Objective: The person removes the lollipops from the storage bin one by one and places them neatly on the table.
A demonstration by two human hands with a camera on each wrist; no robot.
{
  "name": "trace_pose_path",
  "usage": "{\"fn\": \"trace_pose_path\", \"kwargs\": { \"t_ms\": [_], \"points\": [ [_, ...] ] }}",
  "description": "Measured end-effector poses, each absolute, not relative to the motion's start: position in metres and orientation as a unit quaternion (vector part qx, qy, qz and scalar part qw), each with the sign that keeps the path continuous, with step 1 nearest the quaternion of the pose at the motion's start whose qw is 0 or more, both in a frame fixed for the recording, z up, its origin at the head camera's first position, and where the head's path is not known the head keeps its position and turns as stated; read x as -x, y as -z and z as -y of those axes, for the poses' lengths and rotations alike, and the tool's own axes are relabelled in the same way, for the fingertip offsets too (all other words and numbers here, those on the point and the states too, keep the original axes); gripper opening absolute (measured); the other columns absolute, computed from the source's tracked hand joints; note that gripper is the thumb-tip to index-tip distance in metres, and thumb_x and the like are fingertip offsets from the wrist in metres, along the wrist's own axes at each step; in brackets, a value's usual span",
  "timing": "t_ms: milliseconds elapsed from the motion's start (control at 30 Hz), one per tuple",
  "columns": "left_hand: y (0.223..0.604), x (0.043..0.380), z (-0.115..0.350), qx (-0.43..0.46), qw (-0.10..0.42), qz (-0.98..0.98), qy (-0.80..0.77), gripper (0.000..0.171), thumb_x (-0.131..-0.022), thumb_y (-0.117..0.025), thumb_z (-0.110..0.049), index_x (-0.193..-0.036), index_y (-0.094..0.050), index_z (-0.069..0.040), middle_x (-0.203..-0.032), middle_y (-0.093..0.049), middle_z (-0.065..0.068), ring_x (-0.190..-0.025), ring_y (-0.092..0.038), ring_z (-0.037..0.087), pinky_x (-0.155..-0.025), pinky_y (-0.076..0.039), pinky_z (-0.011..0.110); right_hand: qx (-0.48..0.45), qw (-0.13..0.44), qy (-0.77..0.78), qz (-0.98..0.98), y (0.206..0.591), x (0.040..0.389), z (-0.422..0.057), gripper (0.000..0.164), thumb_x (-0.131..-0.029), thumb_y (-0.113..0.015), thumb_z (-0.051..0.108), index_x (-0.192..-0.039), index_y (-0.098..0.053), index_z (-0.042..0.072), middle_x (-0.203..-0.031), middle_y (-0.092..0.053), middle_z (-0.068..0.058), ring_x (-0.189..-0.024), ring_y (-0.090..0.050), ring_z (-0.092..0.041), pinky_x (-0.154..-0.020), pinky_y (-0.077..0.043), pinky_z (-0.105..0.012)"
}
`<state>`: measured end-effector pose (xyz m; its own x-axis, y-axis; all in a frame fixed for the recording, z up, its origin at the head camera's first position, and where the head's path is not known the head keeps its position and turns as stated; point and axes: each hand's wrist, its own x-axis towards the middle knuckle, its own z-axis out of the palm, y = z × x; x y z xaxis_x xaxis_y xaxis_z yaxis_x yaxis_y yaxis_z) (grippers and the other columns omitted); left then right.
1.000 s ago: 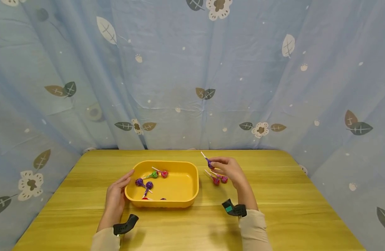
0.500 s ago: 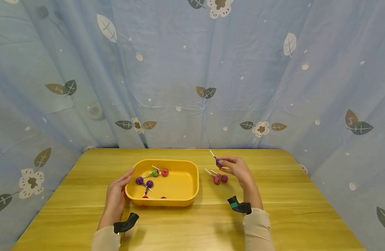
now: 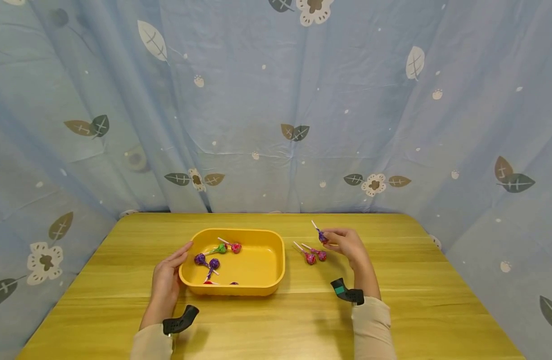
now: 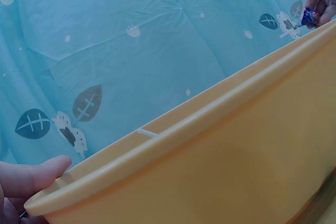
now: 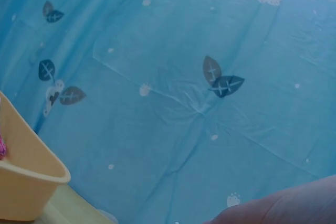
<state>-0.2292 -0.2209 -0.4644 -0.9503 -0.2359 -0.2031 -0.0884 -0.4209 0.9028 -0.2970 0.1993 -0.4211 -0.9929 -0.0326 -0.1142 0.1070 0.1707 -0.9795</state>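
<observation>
My right hand [image 3: 350, 246] pinches a purple-wrapped lollipop [image 3: 323, 237] by its candy end, with the white stick pointing up and left. In the left wrist view this lollipop [image 4: 310, 18] shows beyond the rim. Two pink-red lollipops, one on the left [image 3: 310, 258] and one on the right [image 3: 322, 255], lie on the table just below that hand. My left hand [image 3: 166, 280] rests against the left end of a yellow tray [image 3: 276, 287], its fingers fairly straight along the rim. Inside the tray are a green lollipop [image 3: 221, 248], a pink one [image 3: 236, 248] and purple ones [image 3: 214, 265].
The tray stands on a yellow wood-grain table [image 3: 257, 330]. Its near wall partly hides a red candy [image 3: 208, 283] and a purple one [image 3: 233, 283]. A blue patterned curtain [image 3: 257, 100] hangs behind the table and along both sides.
My right hand has moved right with the purple lollipop, away from the tray, and dipped slightly. The left hand and the tray have stayed in place.
</observation>
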Motion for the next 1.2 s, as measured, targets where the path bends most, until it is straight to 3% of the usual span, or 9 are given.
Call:
{"fn": "trace_pose_path", "kwargs": {
  "t_ms": [433,967,1200],
  "points": [
    [0.463,0.229,0.22,-0.147,0.043,0.545,0.824,0.033,-0.102,-0.047,-0.011,-0.133,-0.058,-0.01,-0.151,-0.039,0.005,-0.141,-0.026,0.013,-0.113,-0.023,0.029,-0.05,0.061,0.62,-0.78,0.435,0.302,-0.208,0.031,-0.099,-0.053,0.01,-0.122,-0.061,-0.011,-0.114,-0.062,-0.022,-0.097,-0.063,-0.026,-0.089,-0.052,-0.04],
    [0.465,0.231,0.219,-0.153,0.044,0.542,0.825,0.033,-0.102,-0.047,-0.01,-0.134,-0.055,-0.008,-0.147,-0.043,0.003,-0.141,-0.026,0.013,-0.113,-0.024,0.027,-0.087,0.073,0.574,-0.811,0.446,0.301,-0.214,0.031,-0.098,-0.053,0.008,-0.119,-0.062,-0.012,-0.095,-0.06,-0.017,-0.081,-0.064,-0.025,-0.08,-0.056,-0.039],
    [0.463,0.23,0.219,-0.153,0.049,0.546,0.822,0.034,-0.102,-0.046,-0.01,-0.135,-0.054,-0.006,-0.149,-0.041,0.005,-0.141,-0.026,0.013,-0.113,-0.023,0.028,-0.088,0.074,0.559,-0.821,0.451,0.304,-0.212,0.029,-0.097,-0.055,0.006,-0.117,-0.063,-0.014,-0.096,-0.061,-0.02,-0.08,-0.064,-0.025,-0.078,-0.057,-0.037]
  ]
}}
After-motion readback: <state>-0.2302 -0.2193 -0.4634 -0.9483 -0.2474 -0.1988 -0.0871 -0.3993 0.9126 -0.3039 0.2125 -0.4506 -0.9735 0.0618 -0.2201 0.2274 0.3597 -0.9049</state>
